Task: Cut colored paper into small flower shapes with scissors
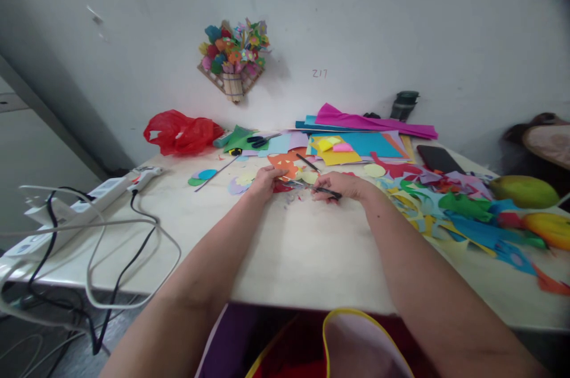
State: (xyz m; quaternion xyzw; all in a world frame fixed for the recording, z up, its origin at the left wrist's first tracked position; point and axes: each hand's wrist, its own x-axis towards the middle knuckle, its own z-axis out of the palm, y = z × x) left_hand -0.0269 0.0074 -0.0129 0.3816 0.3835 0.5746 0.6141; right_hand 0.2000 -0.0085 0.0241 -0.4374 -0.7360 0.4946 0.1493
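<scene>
My right hand [338,186] is closed round the black handles of a pair of scissors [328,191]. Their blades point left and reach to the fingertips of my left hand [263,183]. The left fingers are pinched together at the blade tips; whatever they hold is too small to make out. Red paper [283,187] shows just below those fingertips, with tiny paper bits on the table around it. Behind both hands lies an orange paper sheet [285,161] with cut-outs, and a dark pen-like stick [307,162] rests beside it.
Coloured paper scraps [418,203] cover the table's right side, near a phone [440,159] and a green mango-like fruit [523,190]. Paper sheets [378,145], dark-handled scissors [259,140] and a red plastic bag [180,132] lie farther back. A power strip [100,191] with trailing cables occupies the left edge.
</scene>
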